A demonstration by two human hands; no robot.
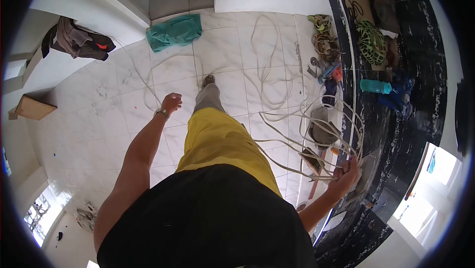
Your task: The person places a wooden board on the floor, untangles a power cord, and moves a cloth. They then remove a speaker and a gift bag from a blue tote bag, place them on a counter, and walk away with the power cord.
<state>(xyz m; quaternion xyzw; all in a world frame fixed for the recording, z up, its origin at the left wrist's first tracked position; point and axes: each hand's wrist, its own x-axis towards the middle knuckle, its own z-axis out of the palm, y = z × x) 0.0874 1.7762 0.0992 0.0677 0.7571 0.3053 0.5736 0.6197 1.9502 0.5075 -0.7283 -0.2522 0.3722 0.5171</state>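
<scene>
Sprawling across the tiled floor [118, 100], the white cable [269, 77] runs in loose loops toward the black table [396, 134] edge, several coils gathered in the right hand [345, 173], whose grip is closed around them. The left hand [171, 103] pinches another strand, fingers curled shut.

smooth plastic-coated cable [277, 105], glossy marble floor tiles [123, 114]
</scene>
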